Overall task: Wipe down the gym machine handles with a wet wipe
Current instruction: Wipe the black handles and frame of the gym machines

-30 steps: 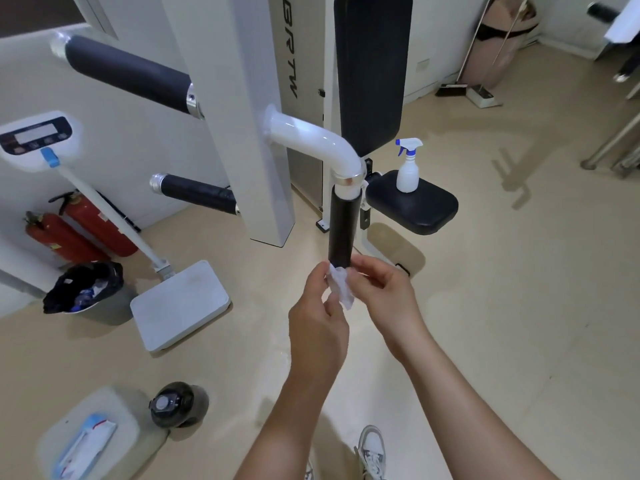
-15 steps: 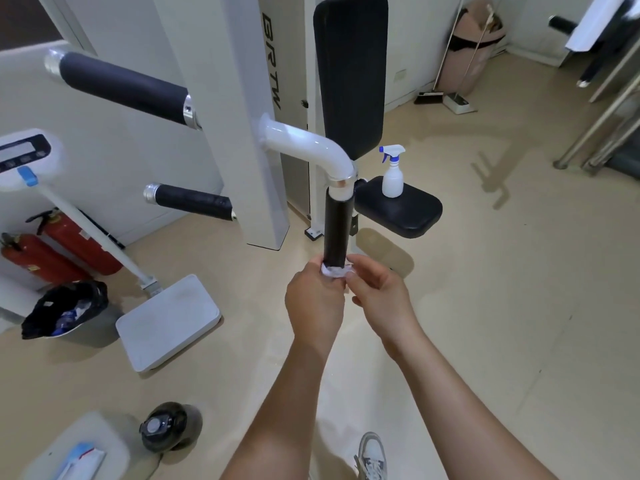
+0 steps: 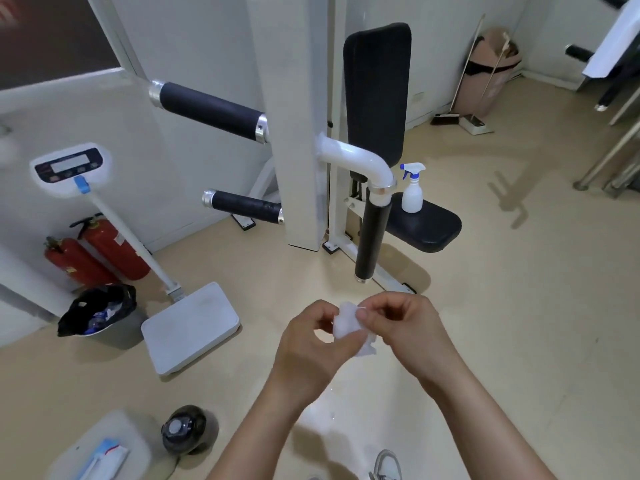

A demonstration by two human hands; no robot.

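A crumpled white wet wipe (image 3: pixel 349 325) sits between both hands, below the gym machine. My left hand (image 3: pixel 311 344) grips it from the left, and my right hand (image 3: pixel 408 327) pinches its upper right edge. The vertical black handle (image 3: pixel 370 240) hangs from a white bent tube just above and beyond the hands, untouched. Two more black handles stick out to the left of the white column: an upper handle (image 3: pixel 211 110) and a lower handle (image 3: pixel 244 206).
A spray bottle (image 3: pixel 412 190) stands on the black seat (image 3: pixel 433 226). At left are a white weighing scale (image 3: pixel 188 327), a lined bin (image 3: pixel 100 317) and two fire extinguishers (image 3: pixel 97 254). A dark bottle (image 3: pixel 183 429) and a wipe pack (image 3: pixel 104 459) lie bottom left.
Both hands have come down off the bottom end of the vertical handle with the wipe and now hold it in the air below the handle. The view has pulled back.
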